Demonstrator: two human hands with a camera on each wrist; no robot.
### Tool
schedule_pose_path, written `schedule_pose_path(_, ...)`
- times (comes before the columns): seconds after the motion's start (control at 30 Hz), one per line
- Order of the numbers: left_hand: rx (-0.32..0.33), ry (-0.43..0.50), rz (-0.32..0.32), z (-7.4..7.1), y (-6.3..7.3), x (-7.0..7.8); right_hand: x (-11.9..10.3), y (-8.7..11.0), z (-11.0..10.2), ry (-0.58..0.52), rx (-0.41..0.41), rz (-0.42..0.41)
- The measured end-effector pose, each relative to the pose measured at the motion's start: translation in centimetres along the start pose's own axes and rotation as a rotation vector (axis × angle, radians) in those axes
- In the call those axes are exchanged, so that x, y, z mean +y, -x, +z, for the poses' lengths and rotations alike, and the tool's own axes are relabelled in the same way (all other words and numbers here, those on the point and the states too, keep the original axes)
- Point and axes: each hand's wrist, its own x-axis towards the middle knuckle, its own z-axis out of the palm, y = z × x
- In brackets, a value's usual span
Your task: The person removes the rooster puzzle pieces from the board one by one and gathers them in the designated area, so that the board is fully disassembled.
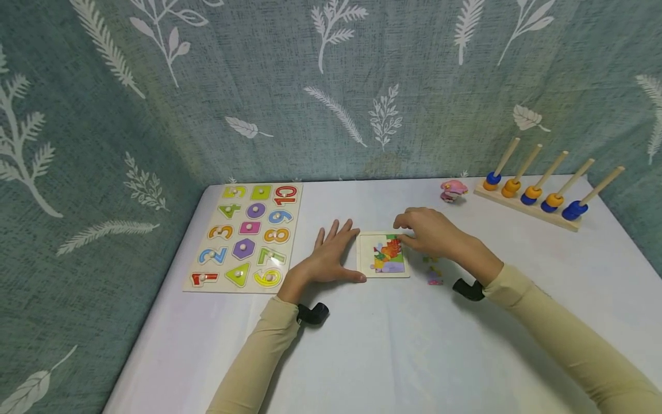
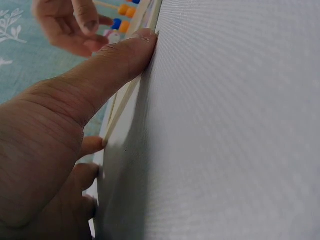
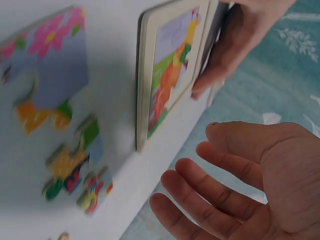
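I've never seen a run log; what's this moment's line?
left hand: touching left side of puzzle board | right hand: empty, near board's right side | board: partly filled | loose pieces: right of board

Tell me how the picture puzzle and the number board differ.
The picture puzzle is far smaller than the number board. The picture puzzle is partly bare, with loose pieces nearby, while the number board's numbers and shapes look in place. The picture puzzle's pieces show no knobs; the number board's do. Both are pale, four-sided boards with colourful pieces.
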Motion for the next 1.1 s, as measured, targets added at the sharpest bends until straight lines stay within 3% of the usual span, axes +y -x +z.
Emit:
schedule_pose_path(0.43,-0.005,0.006,0.007,0.0,0.1,0.1,-1.9,-1.8,2.6,-0.006,-0.032,-0.108)
schedule_pose_path(0.73,-0.007,0.003,0.001,0.0,0.1,0.2,-2.9,-2.2,3.0,0.069,-0.126,-0.095)
schedule_pose_path(1.1,-0.005,0.001,0.006,-0.1,0.1,0.0,-3.0,-2.5,3.2,0.062,-0.134,-0.090)
